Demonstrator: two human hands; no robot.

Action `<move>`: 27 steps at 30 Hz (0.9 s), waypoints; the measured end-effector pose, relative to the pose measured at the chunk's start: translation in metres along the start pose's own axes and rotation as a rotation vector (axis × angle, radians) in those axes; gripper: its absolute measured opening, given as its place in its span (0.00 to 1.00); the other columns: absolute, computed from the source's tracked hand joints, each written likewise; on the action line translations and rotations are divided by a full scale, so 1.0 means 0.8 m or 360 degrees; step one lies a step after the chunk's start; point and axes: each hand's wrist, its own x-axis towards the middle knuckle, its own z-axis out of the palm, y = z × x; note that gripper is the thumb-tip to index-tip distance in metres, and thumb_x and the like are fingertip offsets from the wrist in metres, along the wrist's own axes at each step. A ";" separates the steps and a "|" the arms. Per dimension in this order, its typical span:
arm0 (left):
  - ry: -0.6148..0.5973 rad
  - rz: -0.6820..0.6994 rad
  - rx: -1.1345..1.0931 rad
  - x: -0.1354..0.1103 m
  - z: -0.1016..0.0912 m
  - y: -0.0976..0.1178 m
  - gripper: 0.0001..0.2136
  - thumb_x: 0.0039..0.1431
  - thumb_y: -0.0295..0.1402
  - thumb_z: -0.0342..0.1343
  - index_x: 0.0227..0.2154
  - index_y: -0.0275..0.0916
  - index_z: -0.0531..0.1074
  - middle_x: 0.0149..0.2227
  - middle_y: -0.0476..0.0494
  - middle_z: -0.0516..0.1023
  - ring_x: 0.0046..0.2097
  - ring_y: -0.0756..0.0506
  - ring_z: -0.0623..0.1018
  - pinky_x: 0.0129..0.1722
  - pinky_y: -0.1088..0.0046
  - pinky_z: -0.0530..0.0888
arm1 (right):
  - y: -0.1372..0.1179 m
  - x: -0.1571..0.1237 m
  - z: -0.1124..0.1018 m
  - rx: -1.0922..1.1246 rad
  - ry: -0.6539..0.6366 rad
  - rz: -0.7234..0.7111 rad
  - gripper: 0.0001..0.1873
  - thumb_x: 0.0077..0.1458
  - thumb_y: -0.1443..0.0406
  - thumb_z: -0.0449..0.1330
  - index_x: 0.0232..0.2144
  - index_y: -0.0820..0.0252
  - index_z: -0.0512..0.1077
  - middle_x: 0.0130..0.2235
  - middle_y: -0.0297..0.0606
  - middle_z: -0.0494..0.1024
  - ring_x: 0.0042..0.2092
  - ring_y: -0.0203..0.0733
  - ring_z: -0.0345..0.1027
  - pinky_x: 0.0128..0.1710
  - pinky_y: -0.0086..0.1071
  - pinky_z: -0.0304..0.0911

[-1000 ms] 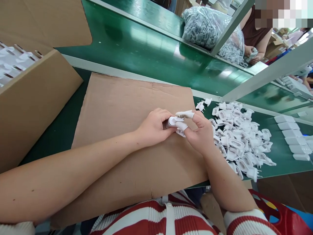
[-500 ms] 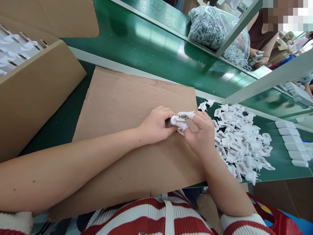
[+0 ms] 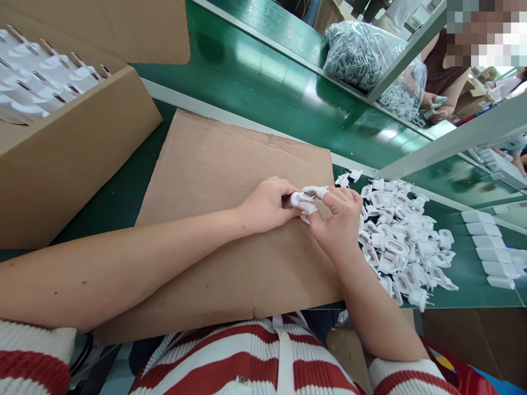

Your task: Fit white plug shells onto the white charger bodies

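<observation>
My left hand (image 3: 269,204) is closed around the end of a small white plastic piece (image 3: 295,201), which looks like a plug adapter housing. At its other end, my right hand (image 3: 338,216) pinches it between thumb and index finger, both wearing white finger covers. The fingers hide most of the piece, so its exact shape does not show. Both hands are over a flat brown cardboard sheet (image 3: 222,159). Just right of my right hand lies a heap of white plastic parts (image 3: 395,247), many with an oval frame and prongs.
At the left stands an open cardboard box (image 3: 82,159) holding white plugs (image 3: 45,71) with metal pins. White blocks (image 3: 489,249) form a row at the far right. Behind a metal frame (image 3: 411,49) are a clear bag of grey parts (image 3: 358,55) and a person's hands (image 3: 438,109) holding something.
The view has shifted slightly, bringing more of the box into sight. My hands stay together on the white piece; the right thumb now lies a little further across it.
</observation>
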 end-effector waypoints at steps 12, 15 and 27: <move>-0.0079 -0.0125 -0.0265 0.000 0.000 -0.001 0.16 0.50 0.44 0.68 0.40 0.40 0.83 0.37 0.48 0.83 0.38 0.42 0.81 0.39 0.68 0.77 | 0.011 -0.002 0.005 0.0027 -0.0024 0.0001 0.06 0.51 0.70 0.60 0.29 0.53 0.74 0.32 0.32 0.78 0.40 0.45 0.69 0.57 0.46 0.55; -0.0047 -0.0075 -0.0338 0.000 0.002 -0.001 0.23 0.52 0.41 0.68 0.51 0.41 0.80 0.43 0.45 0.84 0.41 0.42 0.81 0.44 0.66 0.78 | 0.009 -0.003 0.007 0.0133 -0.0042 0.0100 0.05 0.53 0.68 0.61 0.31 0.54 0.77 0.32 0.33 0.78 0.40 0.45 0.71 0.56 0.46 0.57; 0.0681 -0.0125 0.0270 -0.096 -0.127 0.087 0.17 0.55 0.45 0.71 0.45 0.45 0.81 0.50 0.48 0.83 0.52 0.38 0.81 0.57 0.59 0.77 | 0.078 0.017 0.019 -0.0183 -0.0186 0.0509 0.23 0.60 0.66 0.55 0.55 0.71 0.71 0.58 0.64 0.73 0.64 0.66 0.60 0.63 0.59 0.55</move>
